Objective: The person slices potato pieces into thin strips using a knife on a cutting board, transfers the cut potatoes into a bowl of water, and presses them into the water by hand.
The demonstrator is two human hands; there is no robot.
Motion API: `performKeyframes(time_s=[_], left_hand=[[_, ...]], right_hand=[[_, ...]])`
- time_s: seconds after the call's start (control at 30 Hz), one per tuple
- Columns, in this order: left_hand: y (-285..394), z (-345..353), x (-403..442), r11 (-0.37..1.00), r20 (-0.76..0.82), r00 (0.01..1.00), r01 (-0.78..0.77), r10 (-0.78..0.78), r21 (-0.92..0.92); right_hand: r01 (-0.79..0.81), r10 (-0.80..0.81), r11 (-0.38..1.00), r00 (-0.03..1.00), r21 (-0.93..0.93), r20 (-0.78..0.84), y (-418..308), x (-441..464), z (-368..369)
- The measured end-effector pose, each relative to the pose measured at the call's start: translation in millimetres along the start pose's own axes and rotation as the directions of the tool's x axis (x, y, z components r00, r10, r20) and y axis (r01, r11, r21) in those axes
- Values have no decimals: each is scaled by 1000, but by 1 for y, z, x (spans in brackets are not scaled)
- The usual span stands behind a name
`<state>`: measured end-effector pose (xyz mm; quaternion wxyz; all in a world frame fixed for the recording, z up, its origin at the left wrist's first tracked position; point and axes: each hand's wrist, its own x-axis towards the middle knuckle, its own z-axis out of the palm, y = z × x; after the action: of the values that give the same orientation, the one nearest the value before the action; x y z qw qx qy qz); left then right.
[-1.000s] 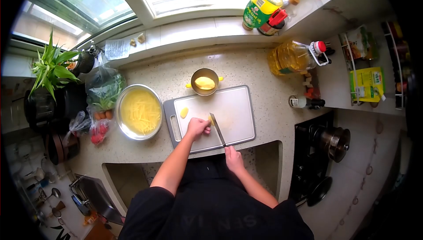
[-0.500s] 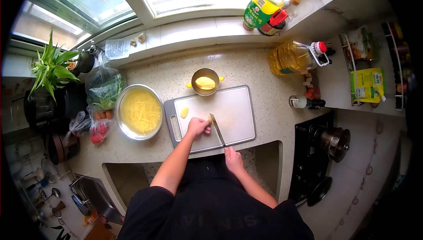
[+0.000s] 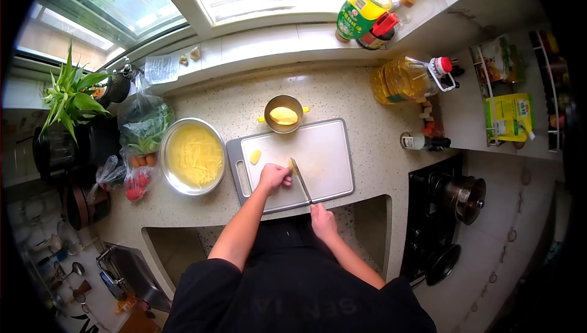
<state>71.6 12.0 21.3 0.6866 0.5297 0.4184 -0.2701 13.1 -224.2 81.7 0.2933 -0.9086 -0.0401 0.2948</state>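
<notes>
My right hand (image 3: 324, 222) is closed around the handle of a kitchen knife (image 3: 302, 181), its blade pointing away from me over the white cutting board (image 3: 331, 153) with grey edges. Curled fingers of my left hand (image 3: 275, 178) hold a small yellow potato piece (image 3: 291, 164) against the blade's left side; most of the piece is hidden. A loose potato slice (image 3: 255, 156) lies on the board's left part. Just beyond the board stands a small metal pot (image 3: 271, 123) with yellow handles and a peeled potato (image 3: 284, 115) inside.
Left of the board, a large bowl (image 3: 165, 171) holds potato strips in liquid. Bagged greens (image 3: 145, 128), eggs and red vegetables sit farther left. To the right are an oil jug (image 3: 400, 81), a dark-capped bottle (image 3: 422, 142) and a stove (image 3: 422, 211) with pans.
Almost nothing differs. Both hands, the knife and the potato piece keep their places on the board; the view shifts very slightly.
</notes>
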Motion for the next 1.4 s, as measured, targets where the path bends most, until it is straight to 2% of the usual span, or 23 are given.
performKeyframes(time_s=[0.13,0.23,0.33,0.53,1.23,1.4], left_hand=[[-1,-1,2,1000,9,1000,-5,5,9],[-4,-2,4,1000,9,1000,-6,6,2],[-6,-3,4,999,18,999,-28,29,-27],[-4,-2,2,999,20,1000,-23,24,-33],[-7,-1,6,1000,9,1000,-15,16,-25],[-6,-1,6,1000,2,1000,-11,11,-17]], right_hand=[[-30,30,999,1000,-24,-5,-1,3,2],[-11,12,999,999,41,-30,5,1,6],[5,0,983,1000,185,-31,15,3,7],[36,-36,994,999,104,3,12,-3,-2],[41,-41,993,999,112,0,5,-7,-4],[0,0,1000,1000,5,2,1,-2,-1]])
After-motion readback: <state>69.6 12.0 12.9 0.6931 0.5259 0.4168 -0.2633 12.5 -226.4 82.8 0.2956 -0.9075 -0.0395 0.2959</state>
